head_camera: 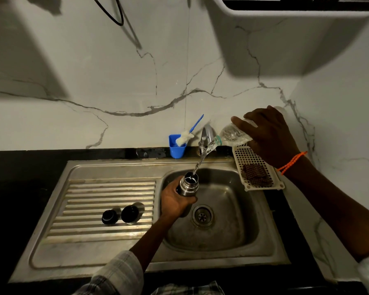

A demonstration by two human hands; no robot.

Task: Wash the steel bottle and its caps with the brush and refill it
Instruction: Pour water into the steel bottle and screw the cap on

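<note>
My left hand point(175, 200) grips the steel bottle point(189, 184) upright over the sink basin point(228, 220), its mouth uncovered. My right hand point(268, 135) holds a clear plastic bottle point(230, 136) tilted down to the left, and a stream of water point(200, 161) falls from it into the steel bottle's mouth. Two dark caps point(109, 217) point(130, 213) stand side by side on the ribbed drainboard point(94, 201). The brush point(188, 136), white bristles and blue handle, leans in a blue cup point(177, 149) at the back edge.
A chrome tap point(207, 135) rises behind the basin, close to the plastic bottle's neck. A white perforated tray point(256, 167) with a brown scrubber point(255, 174) sits at the basin's right rim. The drain point(202, 216) lies below the bottle. Dark countertop surrounds the sink.
</note>
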